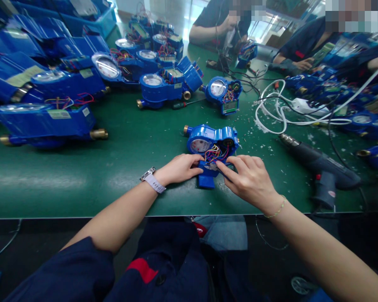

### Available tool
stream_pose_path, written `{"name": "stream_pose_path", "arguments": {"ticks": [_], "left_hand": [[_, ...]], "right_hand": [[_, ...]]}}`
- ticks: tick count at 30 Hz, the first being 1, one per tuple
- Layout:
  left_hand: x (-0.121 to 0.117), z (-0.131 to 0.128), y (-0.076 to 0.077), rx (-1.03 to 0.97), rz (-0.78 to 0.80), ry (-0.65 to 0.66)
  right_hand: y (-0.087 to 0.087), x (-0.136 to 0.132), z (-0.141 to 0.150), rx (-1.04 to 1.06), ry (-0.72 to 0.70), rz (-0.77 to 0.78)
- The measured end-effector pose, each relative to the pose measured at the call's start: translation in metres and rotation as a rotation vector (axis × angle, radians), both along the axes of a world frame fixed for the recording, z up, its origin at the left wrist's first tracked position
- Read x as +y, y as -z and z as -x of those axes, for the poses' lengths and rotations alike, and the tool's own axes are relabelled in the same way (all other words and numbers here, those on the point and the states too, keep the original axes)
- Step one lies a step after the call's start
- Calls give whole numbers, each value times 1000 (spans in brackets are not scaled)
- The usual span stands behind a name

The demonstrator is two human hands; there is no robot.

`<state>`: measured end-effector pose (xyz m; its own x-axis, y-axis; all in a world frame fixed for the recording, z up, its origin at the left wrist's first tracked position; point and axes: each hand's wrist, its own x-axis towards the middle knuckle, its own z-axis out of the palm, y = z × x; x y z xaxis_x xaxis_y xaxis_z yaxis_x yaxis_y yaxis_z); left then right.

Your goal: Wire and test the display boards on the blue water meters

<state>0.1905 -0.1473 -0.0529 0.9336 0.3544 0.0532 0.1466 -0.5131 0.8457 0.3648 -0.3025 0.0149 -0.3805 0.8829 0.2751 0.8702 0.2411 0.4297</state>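
A blue water meter [201, 138] lies on the green table in front of me, its electronics housing open. Coloured wires [214, 153] bunch inside beside the round dial. A blue lid-like part [206, 180] hangs out toward me from the housing. My left hand [185, 170] grips the left side of that part between thumb and fingers. On the other side, my right hand [250, 178] has its index finger at the wires' lower edge, with thumb and fingers closed on the part's right edge. What lies under the right fingertips is partly hidden.
More blue meters [157, 90] crowd the left and back. A screwdriver [180, 105] lies by one. To the right are a heat gun [324, 167], a white cable [283, 113] and a power strip [311, 107]. Two people work across the table. The table edge [82, 217] is near me.
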Motion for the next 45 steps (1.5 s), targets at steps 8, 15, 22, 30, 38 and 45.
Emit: {"name": "stream_pose_path", "arguments": {"ticks": [8, 15, 22, 30, 38, 45], "left_hand": [[1, -2, 4, -16, 19, -21], [-4, -2, -5, 36, -115, -41], [-2, -1, -6, 49, -177, -27], [-3, 0, -6, 50, -220, -8], [-2, 0, -6, 31, -197, -10], [-2, 0, -7, 35, -173, -13]], "right_hand": [[4, -1, -2, 92, 21, 0], [-6, 3, 3, 177, 128, 145], [-15, 9, 0, 117, 91, 216], [-8, 10, -3, 113, 17, 182], [-3, 10, -5, 89, -8, 130], [0, 8, -5, 62, -28, 66]]}}
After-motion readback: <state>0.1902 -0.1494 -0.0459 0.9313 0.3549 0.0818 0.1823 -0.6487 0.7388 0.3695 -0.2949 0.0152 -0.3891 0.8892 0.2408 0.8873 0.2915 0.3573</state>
